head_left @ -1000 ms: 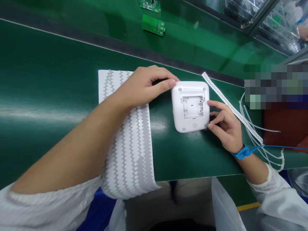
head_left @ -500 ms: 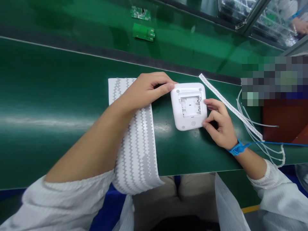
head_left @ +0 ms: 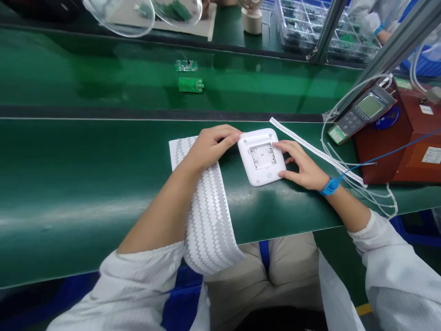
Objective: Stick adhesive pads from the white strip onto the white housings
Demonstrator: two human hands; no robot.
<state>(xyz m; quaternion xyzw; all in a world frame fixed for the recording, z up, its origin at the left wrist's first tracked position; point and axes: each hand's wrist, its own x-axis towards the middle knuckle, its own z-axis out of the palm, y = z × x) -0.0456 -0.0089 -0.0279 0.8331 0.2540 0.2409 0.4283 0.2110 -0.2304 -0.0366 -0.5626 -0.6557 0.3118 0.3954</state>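
Observation:
A white, rounded-square plastic device (head_left: 255, 176) lies tilted between my hands, its open battery compartment facing up and a small speaker grille near its lower edge. With thumb and fingers closed at its upper left corner, my left hand (head_left: 212, 146) grips it. My right hand (head_left: 300, 166) holds the right side, index fingertip over the rim by the compartment, thumb at the lower right corner. Under my left forearm a wide sheet with a grey zigzag pattern (head_left: 214, 225) hangs over the bench's front edge. A blue wrist strap (head_left: 330, 186) circles my right wrist.
A narrow patterned strip (head_left: 310, 148) and white cables (head_left: 374, 195) lie right of my hand. Beyond them, a handheld meter (head_left: 370, 108) leans against a red-brown box (head_left: 382, 147). Two green circuit boards (head_left: 190, 85) sit behind. A compartment tray (head_left: 303, 27) and another person's hand are farther back.
The view has tilted up and levelled, showing more of the back shelf and the meter. My right index finger has shifted from the device's edge onto its face. Both hands keep hold.

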